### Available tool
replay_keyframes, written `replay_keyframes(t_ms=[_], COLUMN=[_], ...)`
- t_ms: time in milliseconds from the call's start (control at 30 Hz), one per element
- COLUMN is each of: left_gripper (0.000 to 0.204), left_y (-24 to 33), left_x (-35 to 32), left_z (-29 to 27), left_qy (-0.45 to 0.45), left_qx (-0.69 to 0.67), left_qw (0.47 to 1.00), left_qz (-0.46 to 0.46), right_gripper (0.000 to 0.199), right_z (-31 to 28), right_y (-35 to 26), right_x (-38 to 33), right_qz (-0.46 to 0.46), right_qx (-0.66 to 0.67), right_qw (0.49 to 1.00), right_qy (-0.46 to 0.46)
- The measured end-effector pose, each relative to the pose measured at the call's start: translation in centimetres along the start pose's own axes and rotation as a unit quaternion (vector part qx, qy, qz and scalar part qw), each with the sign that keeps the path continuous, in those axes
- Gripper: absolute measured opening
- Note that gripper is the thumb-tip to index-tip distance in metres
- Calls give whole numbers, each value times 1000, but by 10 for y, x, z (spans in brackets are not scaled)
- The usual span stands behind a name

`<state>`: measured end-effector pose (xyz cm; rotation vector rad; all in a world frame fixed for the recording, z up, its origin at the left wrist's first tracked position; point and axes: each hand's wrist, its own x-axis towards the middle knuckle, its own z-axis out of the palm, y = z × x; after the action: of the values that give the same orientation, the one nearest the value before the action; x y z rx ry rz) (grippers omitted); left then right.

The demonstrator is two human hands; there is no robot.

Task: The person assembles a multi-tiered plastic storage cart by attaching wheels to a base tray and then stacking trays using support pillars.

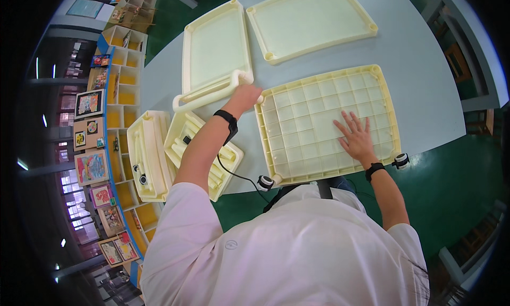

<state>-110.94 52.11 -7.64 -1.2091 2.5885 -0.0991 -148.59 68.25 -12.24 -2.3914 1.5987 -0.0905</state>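
Observation:
A pale yellow rectangular tray (297, 122) lies with its ribbed grid underside up on the table in front of me. My right hand (357, 138) rests flat on its grid, right of the middle, with the fingers spread. At the tray's far left corner my left hand (245, 97) is closed; its fingers hide what they hold. Small black-and-white caster wheels stick out at the tray's near left corner (265, 182) and near right corner (401, 161). A cream U-shaped tube handle (210, 97) lies just beyond my left wrist.
Two more pale yellow trays, one at the far left (218, 51) and one at the far middle (313, 21), lie on the grey table (425, 88). Left of my forearm are two bins, one (151, 162) beside another (234, 160), with cream tubes. Shelves (125, 93) stand further left.

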Motion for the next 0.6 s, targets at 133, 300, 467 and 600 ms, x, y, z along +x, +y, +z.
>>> replay_keyframes(t_ms=[133,300,467,600], left_gripper=[7,7,11,9], left_y=[14,10,7,12], left_x=[4,2,5,6], left_z=[-10,4,8,32], left_qy=[-62,-24,-13,-13], left_qx=[11,-15,-15,10], left_qw=[997,998,997,992], left_qz=[-41,-54,-73,-122], right_gripper=[54,53,54,58], right_z=[4,6,5,3], right_y=[2,2,0,-5], right_x=[0,7,11,11], right_qz=[0,-4,15,0], right_qx=[16,13,8,25], right_qw=[1000,1000,1000,1000], right_qy=[12,-5,1,19])
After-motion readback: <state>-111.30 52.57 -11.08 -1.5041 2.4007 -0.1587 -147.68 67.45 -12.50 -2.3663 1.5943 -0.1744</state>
